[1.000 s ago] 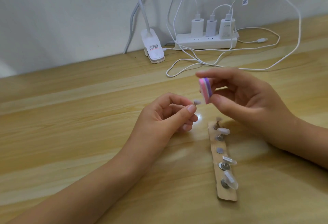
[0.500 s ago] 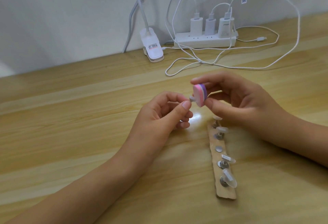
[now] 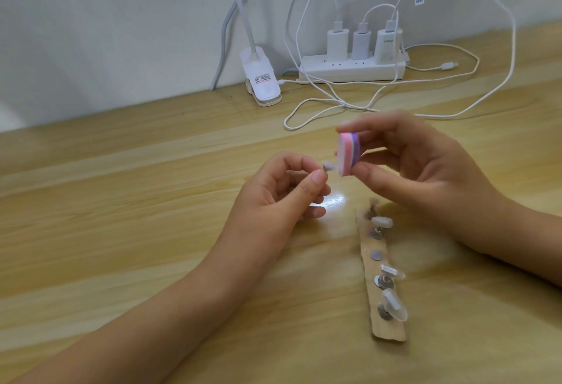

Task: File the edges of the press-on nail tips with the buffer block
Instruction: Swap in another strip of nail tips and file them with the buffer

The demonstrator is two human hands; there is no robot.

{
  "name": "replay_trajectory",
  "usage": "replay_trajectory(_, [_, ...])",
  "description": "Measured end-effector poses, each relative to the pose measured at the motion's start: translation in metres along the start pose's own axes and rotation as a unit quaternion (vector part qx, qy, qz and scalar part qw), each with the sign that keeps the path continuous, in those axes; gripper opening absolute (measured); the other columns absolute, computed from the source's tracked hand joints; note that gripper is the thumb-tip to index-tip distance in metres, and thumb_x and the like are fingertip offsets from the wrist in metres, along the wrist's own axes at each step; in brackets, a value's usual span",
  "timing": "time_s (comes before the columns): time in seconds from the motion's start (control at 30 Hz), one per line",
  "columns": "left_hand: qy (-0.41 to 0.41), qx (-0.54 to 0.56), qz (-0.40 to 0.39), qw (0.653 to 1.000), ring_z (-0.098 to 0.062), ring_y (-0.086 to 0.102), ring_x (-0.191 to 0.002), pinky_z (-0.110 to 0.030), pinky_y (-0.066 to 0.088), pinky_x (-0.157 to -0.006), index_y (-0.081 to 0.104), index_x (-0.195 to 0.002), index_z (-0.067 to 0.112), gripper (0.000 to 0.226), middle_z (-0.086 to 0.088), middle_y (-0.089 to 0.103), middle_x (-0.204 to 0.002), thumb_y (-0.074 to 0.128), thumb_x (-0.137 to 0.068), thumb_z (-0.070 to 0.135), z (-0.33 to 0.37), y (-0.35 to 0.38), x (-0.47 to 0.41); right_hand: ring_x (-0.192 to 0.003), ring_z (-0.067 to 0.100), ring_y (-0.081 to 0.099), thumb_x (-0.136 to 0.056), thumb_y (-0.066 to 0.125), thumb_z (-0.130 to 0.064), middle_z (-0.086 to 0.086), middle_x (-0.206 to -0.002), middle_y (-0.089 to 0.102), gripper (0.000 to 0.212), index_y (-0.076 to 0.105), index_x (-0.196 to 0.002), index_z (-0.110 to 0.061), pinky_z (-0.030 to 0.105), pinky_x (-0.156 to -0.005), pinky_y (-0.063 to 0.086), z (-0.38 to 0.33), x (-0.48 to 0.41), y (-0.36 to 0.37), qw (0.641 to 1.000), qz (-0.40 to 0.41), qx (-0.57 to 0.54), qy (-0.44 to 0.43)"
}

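Note:
My left hand point(image 3: 282, 192) pinches a small clear nail tip point(image 3: 420, 166) between thumb and forefinger, above the wooden table. My right hand point(image 3: 419, 171) grips a pink, white and purple buffer block point(image 3: 440, 154) between thumb and fingers. The block's flat pink face touches the tip's end. Both are slightly blurred. Below my right hand a tan cardboard strip point(image 3: 383, 327) lies on the table with metal studs and three clear nail tips point(image 3: 381, 221) mounted along it.
At the back against the wall sit a white power strip point(image 3: 349, 69) with three chargers, looping white cables point(image 3: 334, 104) on the table, and a white lamp clip point(image 3: 261, 79). The wooden table point(image 3: 121, 201) stretches left of my hands.
The buffer block came down against the nail tip half a second ago and has now slid slightly upward along it. My left hand has held the tip nearly still.

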State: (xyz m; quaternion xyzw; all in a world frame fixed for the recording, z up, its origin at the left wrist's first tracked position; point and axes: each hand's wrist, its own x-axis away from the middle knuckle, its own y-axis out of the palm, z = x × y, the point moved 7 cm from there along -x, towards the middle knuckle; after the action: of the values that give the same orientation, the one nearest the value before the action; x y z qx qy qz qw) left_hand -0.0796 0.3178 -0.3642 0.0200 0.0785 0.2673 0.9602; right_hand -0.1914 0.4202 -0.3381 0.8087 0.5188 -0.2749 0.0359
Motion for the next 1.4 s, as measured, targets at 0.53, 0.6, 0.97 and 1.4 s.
replay_trajectory(0.53, [0.016, -0.083, -0.004, 0.996, -0.006, 0.056, -0.071, -0.016, 0.046, -0.067, 0.069, -0.079, 0.031, 0.005, 0.009, 0.063, -0.076, 0.073, -0.08, 0.028, 0.003, -0.002, 0.001, -0.093, 0.019, 0.067, -0.083, 0.07, -0.011, 0.011, -0.101, 0.063, 0.033, 0.06, -0.111, -0.026, 0.022, -0.08, 0.052, 0.002, -0.001, -0.001, 0.999, 0.011, -0.047, 0.023])
replay_trajectory(0.6, [0.011, -0.062, 0.007, 0.998, -0.004, 0.058, -0.067, -0.014, 0.047, -0.065, 0.068, -0.081, 0.024, 0.008, 0.007, 0.065, -0.076, 0.075, -0.08, 0.026, 0.002, -0.003, 0.001, -0.095, 0.016, 0.066, -0.082, 0.07, -0.01, 0.004, -0.1, 0.066, 0.034, 0.06, -0.112, -0.023, 0.025, -0.084, 0.052, 0.003, -0.001, 0.0, 1.0, 0.004, -0.017, 0.02])
replay_trajectory(0.97, [-0.023, 0.023, 0.057, 0.998, -0.01, 0.069, -0.079, -0.022, 0.057, -0.081, 0.075, -0.087, 0.025, 0.012, 0.008, 0.069, -0.081, 0.071, -0.077, 0.022, -0.008, -0.016, -0.002, -0.085, 0.013, 0.065, -0.084, 0.061, -0.004, -0.006, -0.091, 0.064, 0.032, 0.054, -0.113, -0.015, 0.023, -0.078, 0.05, -0.005, 0.001, -0.003, 0.998, -0.006, -0.054, 0.007])
replay_trajectory(1.4, [-0.054, -0.038, -0.018, 0.998, -0.015, 0.07, -0.096, -0.028, 0.053, -0.091, 0.075, -0.106, 0.019, 0.024, -0.01, 0.076, -0.1, 0.068, -0.083, 0.022, -0.009, -0.007, -0.002, -0.093, 0.016, 0.067, -0.085, 0.062, -0.015, 0.008, -0.097, 0.067, 0.032, 0.05, -0.114, -0.013, 0.026, -0.087, 0.051, -0.008, 0.002, 0.008, 0.999, -0.045, -0.006, -0.015])
